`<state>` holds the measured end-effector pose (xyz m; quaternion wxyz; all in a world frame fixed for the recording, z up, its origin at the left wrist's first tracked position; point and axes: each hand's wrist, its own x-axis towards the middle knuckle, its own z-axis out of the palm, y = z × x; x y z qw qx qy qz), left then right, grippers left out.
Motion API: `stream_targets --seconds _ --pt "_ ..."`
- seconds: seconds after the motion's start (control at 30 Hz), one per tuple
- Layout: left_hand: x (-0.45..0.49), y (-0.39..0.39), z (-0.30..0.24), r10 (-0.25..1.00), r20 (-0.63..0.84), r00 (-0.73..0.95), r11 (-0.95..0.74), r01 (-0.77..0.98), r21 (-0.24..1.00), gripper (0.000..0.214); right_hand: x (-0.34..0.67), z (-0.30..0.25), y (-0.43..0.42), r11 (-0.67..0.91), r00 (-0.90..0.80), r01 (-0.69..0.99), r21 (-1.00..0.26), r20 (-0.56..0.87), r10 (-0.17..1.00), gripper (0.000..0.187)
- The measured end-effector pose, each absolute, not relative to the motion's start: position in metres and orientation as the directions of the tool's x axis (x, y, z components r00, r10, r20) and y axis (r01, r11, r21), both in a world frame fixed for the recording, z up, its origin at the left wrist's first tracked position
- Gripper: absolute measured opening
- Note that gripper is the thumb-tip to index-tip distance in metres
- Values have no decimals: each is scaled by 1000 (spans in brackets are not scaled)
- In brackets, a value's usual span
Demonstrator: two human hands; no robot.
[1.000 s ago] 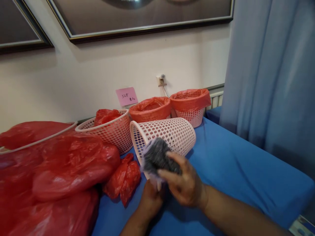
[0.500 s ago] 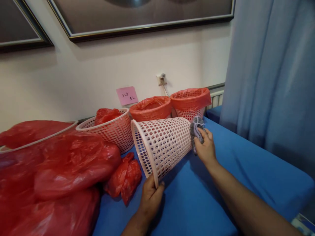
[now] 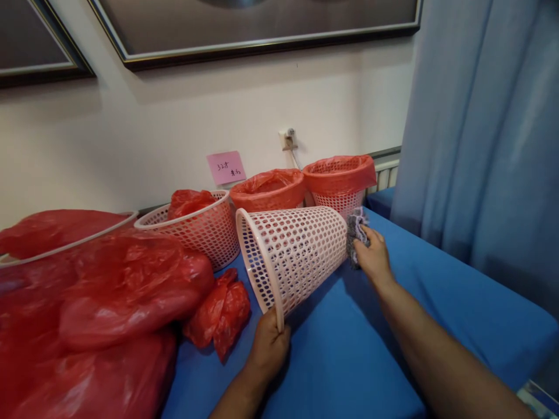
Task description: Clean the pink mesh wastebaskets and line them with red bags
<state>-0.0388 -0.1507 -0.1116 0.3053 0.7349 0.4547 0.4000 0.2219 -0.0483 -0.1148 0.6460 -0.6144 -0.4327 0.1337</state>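
Observation:
A pale pink perforated plastic wastebasket [image 3: 301, 250] is tipped on its side above the blue-covered surface, its mouth facing left. My left hand [image 3: 268, 343] grips the rim at its lower edge, thumb and fingers closed round it. At the far end, my right hand [image 3: 373, 256] is closed on a grey and lilac cloth [image 3: 357, 238] pressed against the basket's base. Just left of the basket lies a crumpled red plastic bag [image 3: 225, 314].
Behind stand two baskets lined with red bags, a middle one [image 3: 268, 189] and a right one [image 3: 340, 177]. Another basket [image 3: 209, 235] holds a red bag. Large red bags [image 3: 109, 302] cover the left side. A blue curtain [image 3: 480, 134] hangs at right; a pink note [image 3: 226, 167] is on the wall.
The wastebasket has shifted slightly to the right in my left hand. My right hand and the cloth have moved a little right with the base.

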Motion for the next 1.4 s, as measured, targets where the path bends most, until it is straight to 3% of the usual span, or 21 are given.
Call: stream_targets --seconds 0.03,0.1,0.2,0.27,0.37,0.43,0.47,0.53,0.6,0.67,0.7,0.77,0.87,0.93,0.97,1.03,1.1,1.17,1.23,1.3,1.4 --pt "-38 -149 -112 909 307 283 -406 432 805 57 223 -114 -47 206 592 354 -913 388 706 44" --pt "-37 -146 -114 902 310 301 -420 445 791 57 213 -110 -62 391 467 435 -811 574 672 44" --pt "-40 -147 -119 904 297 308 -414 451 791 47 179 -98 -110 789 15 450 -418 887 461 51" --pt "-45 -152 -121 934 254 250 -345 451 823 37 160 -91 -139 914 -194 341 -218 935 295 51" --pt "-51 -163 -118 970 240 46 -240 374 896 36 152 -87 -155 964 -303 255 -78 940 157 46" --pt "-50 -168 -111 966 258 -23 -242 279 929 40 159 -91 -144 943 -264 313 -112 944 200 46" --pt "-49 -169 -106 965 262 -23 -249 244 937 41 165 -94 -134 905 -176 381 -192 945 275 46" --pt "-44 -170 -99 967 254 21 -252 229 940 39 183 -102 -106 727 146 489 -482 867 476 44" --pt "-39 -170 -96 963 261 62 -268 273 924 36 202 -109 -77 463 480 416 -783 621 620 41" --pt "-34 -168 -98 952 282 119 -306 340 889 36 214 -112 -59 272 610 261 -926 376 697 45" --pt "-33 -167 -100 944 295 150 -330 371 868 38 215 -112 -58 245 618 231 -942 337 711 47" --pt "-31 -163 -105 927 313 207 -373 415 830 40 206 -110 -70 363 536 302 -881 472 700 46" --pt "-32 -159 -112 910 334 245 -409 405 818 38 176 -101 -115 767 77 414 -490 858 507 50" --pt "-34 -157 -115 908 332 257 -409 360 839 32 158 -97 -140 920 -192 303 -247 930 313 56" --pt "-36 -157 -116 910 324 260 -400 340 851 30 154 -97 -146 945 -245 264 -190 935 256 56" --pt "-38 -156 -118 917 307 254 -380 327 865 30 157 -101 -139 923 -187 313 -225 938 292 53" --pt "-39 -154 -119 920 305 245 -378 353 856 34 174 -108 -111 784 57 446 -432 888 456 47" --pt "-39 -152 -119 917 312 249 -389 387 836 40 198 -115 -77 524 401 461 -716 695 597 41" --pt "-38 -150 -118 914 305 269 -395 411 822 43 217 -118 -52 303 606 334 -893 449 657 42" --pt "-36 -148 -119 910 302 285 -402 425 811 43 221 -116 -50 272 632 295 -916 401 664 45" --pt "-34 -144 -123 896 306 321 -427 437 792 40 199 -105 -84 587 360 403 -702 711 604 43"
